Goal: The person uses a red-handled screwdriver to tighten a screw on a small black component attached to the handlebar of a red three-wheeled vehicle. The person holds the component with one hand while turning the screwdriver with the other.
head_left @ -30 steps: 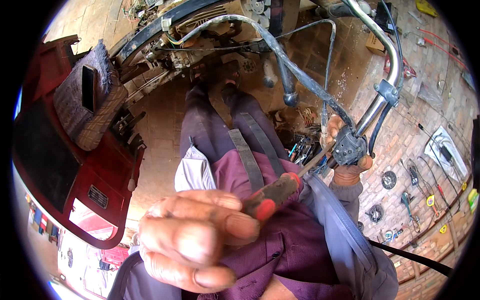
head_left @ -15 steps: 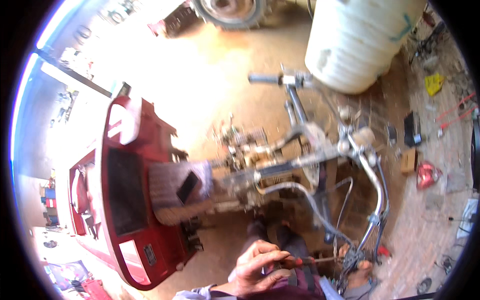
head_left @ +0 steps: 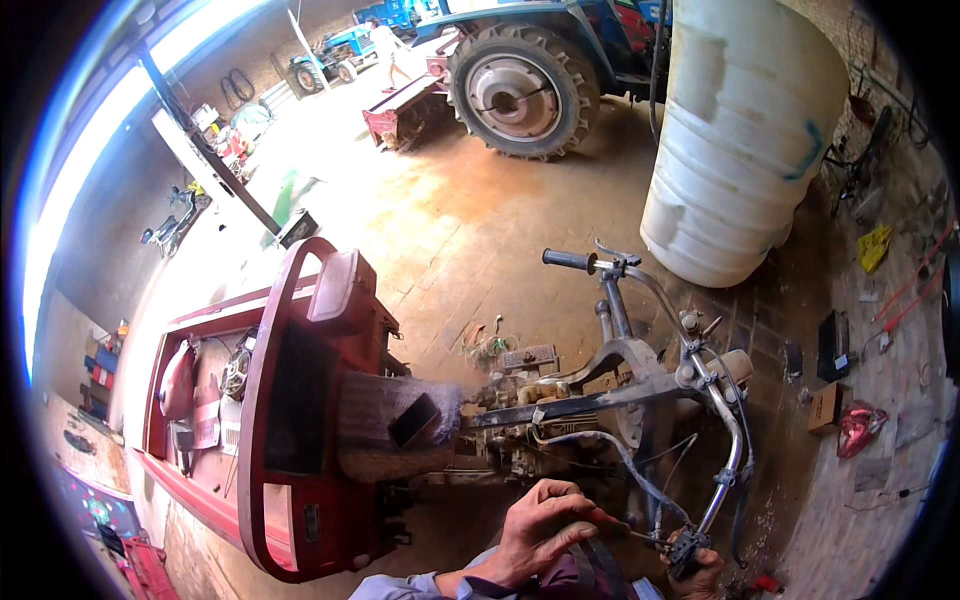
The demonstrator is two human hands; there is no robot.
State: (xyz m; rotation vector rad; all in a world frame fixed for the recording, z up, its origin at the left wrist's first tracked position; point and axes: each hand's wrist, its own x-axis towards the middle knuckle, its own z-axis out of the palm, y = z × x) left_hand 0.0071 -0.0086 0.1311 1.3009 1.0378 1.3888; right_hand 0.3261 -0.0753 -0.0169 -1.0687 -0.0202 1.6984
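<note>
My left hand [head_left: 545, 528] is closed around the red handle of a screwdriver [head_left: 604, 517]. The screwdriver's thin shaft points right, its tip at the dark switch housing [head_left: 686, 548] on the near end of the chrome handlebar [head_left: 735, 440]. Wrapped about that same end, my right hand [head_left: 703, 572] grips the housing from below and behind, with some fingers hidden. Cables [head_left: 640, 478] run from the housing toward the frame of a stripped red three-wheeler [head_left: 262, 420]. The far handlebar end carries a black grip [head_left: 570, 260] and a lever.
A phone [head_left: 414, 420] lies on the padded seat [head_left: 365, 405]. Beyond the vehicle stand a large white tank [head_left: 735, 150] and a blue tractor with a big wheel [head_left: 515, 95]. On the right are a cardboard box [head_left: 828, 408], a red packet [head_left: 860, 428] and a yellow bag [head_left: 873, 248].
The view has tilted up, so the scene sits lower and more of the tractor and background shows. Both hands stay at the handlebar end, the screwdriver still in the left.
</note>
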